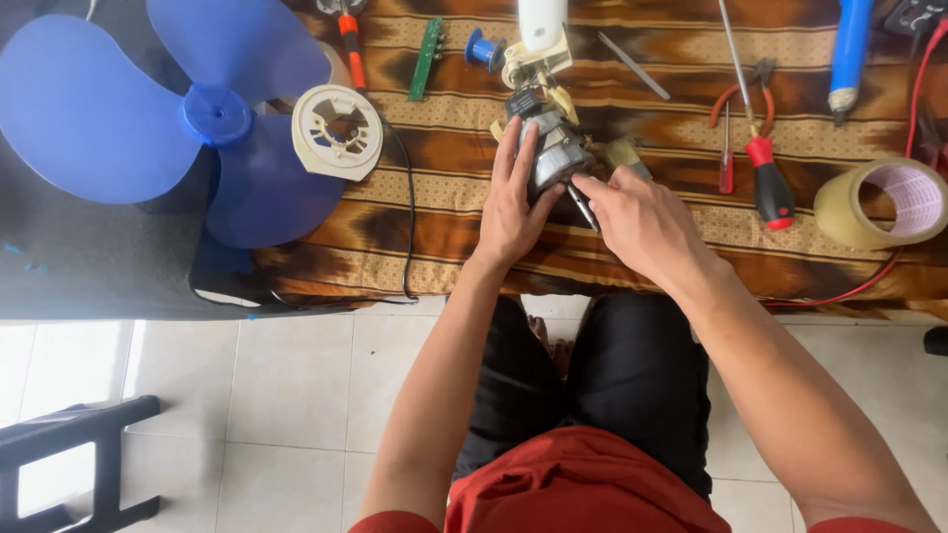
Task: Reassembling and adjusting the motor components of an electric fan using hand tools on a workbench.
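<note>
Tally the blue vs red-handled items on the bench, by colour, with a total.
Blue: 3 – fan blade, thread spool, cylindrical tool
Red-handled: 3 – screwdriver with black grip, slim red screwdriver, pliers
Total: 6
The left hand and right hand both grip the metal fan motor, not counted.

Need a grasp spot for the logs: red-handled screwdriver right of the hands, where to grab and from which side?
Probably the red and black handle, from above. The screwdriver lies flat on the cloth, its thin shaft running away toward the pliers; the handle is the thick near end and sits clear of the tape roll.
</note>
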